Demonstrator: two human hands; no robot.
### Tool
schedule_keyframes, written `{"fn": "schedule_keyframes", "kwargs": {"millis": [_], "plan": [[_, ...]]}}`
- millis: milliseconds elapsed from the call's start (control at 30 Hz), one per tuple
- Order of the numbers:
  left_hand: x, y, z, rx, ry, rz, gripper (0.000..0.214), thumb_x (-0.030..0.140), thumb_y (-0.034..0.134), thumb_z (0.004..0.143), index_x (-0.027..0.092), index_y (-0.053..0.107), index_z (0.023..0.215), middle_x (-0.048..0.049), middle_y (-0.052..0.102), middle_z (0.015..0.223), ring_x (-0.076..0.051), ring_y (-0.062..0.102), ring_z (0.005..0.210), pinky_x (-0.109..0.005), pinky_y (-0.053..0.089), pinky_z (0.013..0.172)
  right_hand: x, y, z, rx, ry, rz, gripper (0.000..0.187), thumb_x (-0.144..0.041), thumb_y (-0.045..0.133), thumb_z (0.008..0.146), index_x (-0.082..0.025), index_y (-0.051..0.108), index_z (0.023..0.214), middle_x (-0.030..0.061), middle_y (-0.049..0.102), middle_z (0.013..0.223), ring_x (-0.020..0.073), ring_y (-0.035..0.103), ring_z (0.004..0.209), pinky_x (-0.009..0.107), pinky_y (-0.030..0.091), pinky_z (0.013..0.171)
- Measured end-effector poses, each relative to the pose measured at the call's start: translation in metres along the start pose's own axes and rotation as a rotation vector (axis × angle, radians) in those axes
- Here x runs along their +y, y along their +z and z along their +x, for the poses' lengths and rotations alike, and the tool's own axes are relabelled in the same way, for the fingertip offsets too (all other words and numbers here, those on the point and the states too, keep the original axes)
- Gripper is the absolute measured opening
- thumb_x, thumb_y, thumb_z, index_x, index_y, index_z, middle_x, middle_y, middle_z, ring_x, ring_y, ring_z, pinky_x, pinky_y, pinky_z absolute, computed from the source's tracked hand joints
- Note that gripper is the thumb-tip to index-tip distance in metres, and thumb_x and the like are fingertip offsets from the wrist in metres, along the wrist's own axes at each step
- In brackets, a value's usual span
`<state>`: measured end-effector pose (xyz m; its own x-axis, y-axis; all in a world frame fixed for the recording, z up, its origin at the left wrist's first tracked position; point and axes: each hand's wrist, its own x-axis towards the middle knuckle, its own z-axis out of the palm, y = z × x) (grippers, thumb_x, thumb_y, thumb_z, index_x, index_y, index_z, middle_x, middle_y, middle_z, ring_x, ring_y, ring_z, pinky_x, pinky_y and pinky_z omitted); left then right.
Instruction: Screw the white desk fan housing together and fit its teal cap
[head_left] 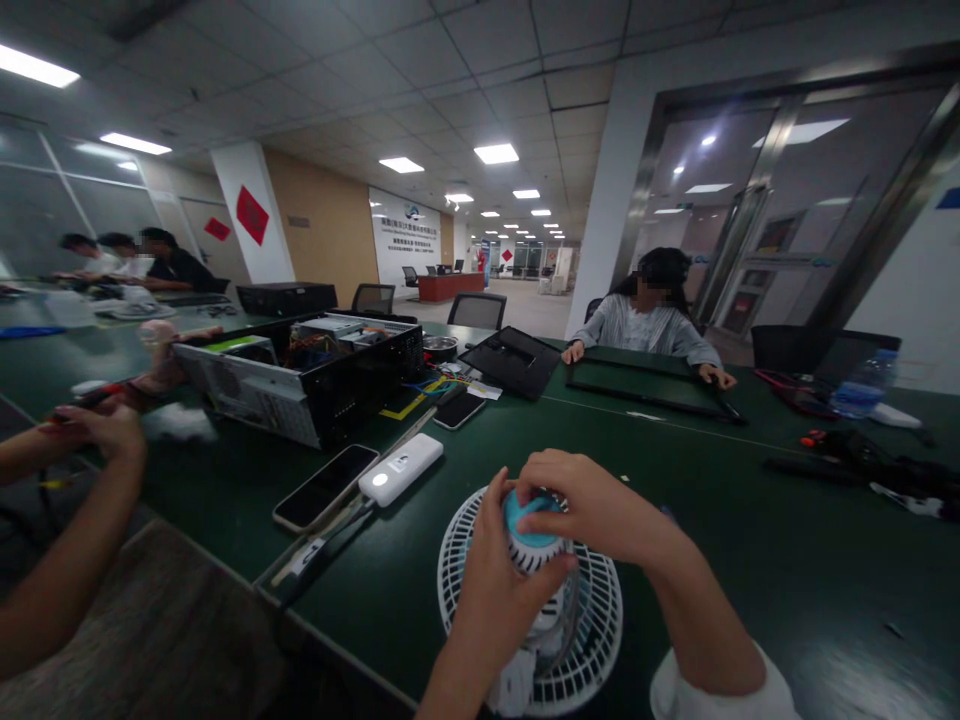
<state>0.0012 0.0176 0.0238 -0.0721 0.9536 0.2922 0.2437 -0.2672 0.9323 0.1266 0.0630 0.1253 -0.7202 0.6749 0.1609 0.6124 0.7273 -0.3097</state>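
Note:
A small white electric fan (pixel 604 612) lies grille-down on the green table, its back facing up. My left hand (pixel 501 572) curls around the white motor housing (pixel 553 608) and holds it from the left side. On top of the housing sits a light-blue round cap (pixel 534 539). Reaching in from the right, my right hand (pixel 589 505) has its fingers closed on this cap. The fingers partly cover the cap, so I cannot tell whether it is loose or attached.
Left of the fan lie a white power bank (pixel 403 468) with a cable and a phone (pixel 328 487); another phone (pixel 459 408) lies beyond. An opened computer case (pixel 300 375) stands further left, near another person's hands (pixel 112 430). Opposite, a person holds a black frame (pixel 652 400).

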Motion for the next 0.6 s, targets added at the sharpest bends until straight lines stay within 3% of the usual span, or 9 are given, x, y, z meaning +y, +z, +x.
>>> {"fn": "schedule_keyframes", "kwargs": {"millis": [167, 333, 467, 600], "plan": [[0.002, 0.0, 0.001, -0.012, 0.002, -0.015, 0.079, 0.027, 0.068, 0.068, 0.019, 0.024, 0.133, -0.0133, 0.039, 0.139, -0.029, 0.037, 0.128, -0.046, 0.029, 0.106, -0.024, 0.015, 0.008, 0.052, 0.279, -0.278, 0.013, -0.029, 0.051, 0.086, -0.019, 0.059, 0.091, 0.0038, 0.066, 0.077, 0.0188, 0.063, 0.072, 0.026, 0.04, 0.06], [0.003, 0.0, 0.002, 0.006, 0.009, -0.023, 0.079, 0.02, 0.066, 0.065, 0.02, 0.025, 0.132, -0.0124, 0.039, 0.138, -0.03, 0.038, 0.128, -0.047, 0.028, 0.107, -0.04, 0.023, 0.01, 0.102, 0.462, -0.397, 0.02, -0.017, 0.038, 0.09, -0.014, 0.054, 0.102, 0.0132, 0.066, 0.078, 0.0265, 0.066, 0.072, 0.031, 0.042, 0.057], [0.001, 0.0, 0.002, -0.001, -0.003, -0.021, 0.079, 0.026, 0.067, 0.067, 0.018, 0.024, 0.133, -0.0141, 0.039, 0.138, -0.03, 0.04, 0.126, -0.047, 0.031, 0.105, -0.033, 0.009, -0.001, 0.058, 0.339, -0.274, 0.02, -0.027, 0.041, 0.091, -0.019, 0.058, 0.098, 0.0068, 0.067, 0.08, 0.0211, 0.064, 0.075, 0.029, 0.043, 0.063], [-0.001, -0.001, 0.002, -0.013, -0.019, 0.017, 0.081, 0.034, 0.067, 0.069, 0.019, 0.022, 0.134, -0.0138, 0.043, 0.134, -0.031, 0.043, 0.123, -0.049, 0.034, 0.101, -0.019, -0.008, -0.016, 0.042, 0.06, 0.0, 0.022, -0.012, 0.052, 0.083, -0.022, 0.064, 0.099, 0.003, 0.063, 0.097, 0.0157, 0.058, 0.09, 0.027, 0.042, 0.078]]}}
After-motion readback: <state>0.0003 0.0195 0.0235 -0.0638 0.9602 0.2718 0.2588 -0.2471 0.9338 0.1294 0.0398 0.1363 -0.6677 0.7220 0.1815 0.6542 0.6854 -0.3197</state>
